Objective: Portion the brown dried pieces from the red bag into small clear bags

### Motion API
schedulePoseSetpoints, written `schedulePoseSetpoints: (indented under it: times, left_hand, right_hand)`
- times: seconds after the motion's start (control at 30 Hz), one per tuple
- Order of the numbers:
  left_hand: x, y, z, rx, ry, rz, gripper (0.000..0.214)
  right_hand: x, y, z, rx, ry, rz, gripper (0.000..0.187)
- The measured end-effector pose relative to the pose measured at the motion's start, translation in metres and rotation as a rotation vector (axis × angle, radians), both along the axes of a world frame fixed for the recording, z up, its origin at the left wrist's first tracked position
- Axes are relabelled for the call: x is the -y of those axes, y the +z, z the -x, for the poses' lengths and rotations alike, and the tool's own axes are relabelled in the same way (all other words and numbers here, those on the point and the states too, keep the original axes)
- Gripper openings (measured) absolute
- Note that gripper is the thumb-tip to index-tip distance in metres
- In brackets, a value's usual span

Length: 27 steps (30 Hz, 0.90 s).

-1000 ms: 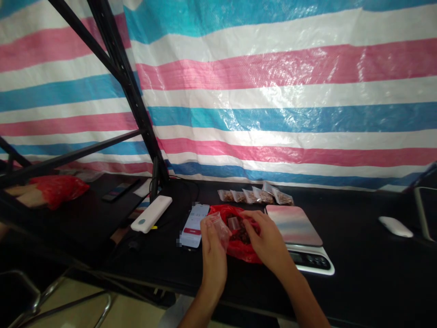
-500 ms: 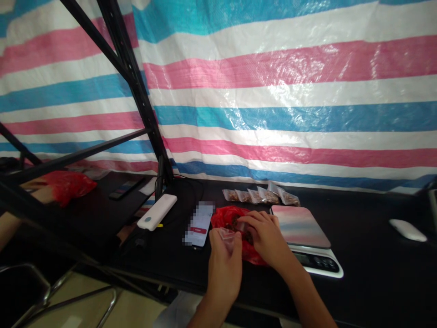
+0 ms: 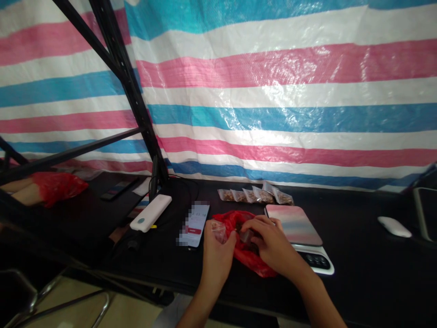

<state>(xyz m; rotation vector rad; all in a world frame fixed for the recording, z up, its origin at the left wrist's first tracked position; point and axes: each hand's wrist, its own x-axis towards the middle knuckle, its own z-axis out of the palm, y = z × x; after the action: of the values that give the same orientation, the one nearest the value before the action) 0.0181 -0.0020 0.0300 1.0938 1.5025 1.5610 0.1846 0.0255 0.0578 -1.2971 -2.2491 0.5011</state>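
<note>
My left hand (image 3: 216, 255) is closed on a small clear plastic bag (image 3: 219, 230), held at the near left edge of a red plastic bag (image 3: 251, 257) full of dark brown pieces. My right hand (image 3: 273, 243) reaches into the red bag, fingers curled round a small scoop-like piece (image 3: 246, 235) among the brown pieces. A kitchen scale (image 3: 298, 230) with a shiny plate stands just right of the red bag. Behind it lies a row of several small filled clear bags (image 3: 256, 196).
A phone (image 3: 194, 225) and a white power bank (image 3: 151, 213) lie left of the red bag on the black table (image 3: 358, 269). A white mouse (image 3: 394, 226) sits at far right. A black metal rack post (image 3: 129, 91) rises at left; another red bag (image 3: 58, 187) beyond.
My right hand has pushed deeper into the red bag. My left hand has lowered the small clear bag towards the red bag's edge.
</note>
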Motion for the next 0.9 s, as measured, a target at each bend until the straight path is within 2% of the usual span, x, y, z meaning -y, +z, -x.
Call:
schedulePoseSetpoints:
  times: [0.1, 0.27, 0.4, 0.63, 0.77, 0.9]
  left_hand:
    - [-0.002, 0.001, 0.001, -0.021, -0.114, 0.008, 0.021]
    - [-0.002, 0.005, -0.002, 0.066, -0.092, -0.056, 0.015]
    - [-0.003, 0.008, -0.005, 0.098, -0.09, -0.105, 0.014]
    - [-0.002, 0.008, -0.014, 0.197, -0.299, -0.001, 0.02]
    - [-0.002, 0.012, -0.019, 0.206, -0.27, -0.009, 0.017]
    - [-0.007, 0.011, -0.023, 0.353, -0.187, -0.026, 0.02]
  right_hand:
    - [0.002, 0.003, -0.006, 0.032, -0.035, -0.025, 0.046]
    - [0.005, 0.001, -0.012, 0.156, -0.223, -0.145, 0.049]
    - [0.005, -0.004, -0.013, 0.159, -0.237, -0.141, 0.047]
    - [0.006, -0.004, -0.009, 0.203, -0.286, -0.19, 0.051]
    - [0.007, -0.005, -0.005, 0.159, -0.24, -0.153, 0.051]
    - [0.009, -0.004, -0.003, 0.123, -0.188, -0.152, 0.055]
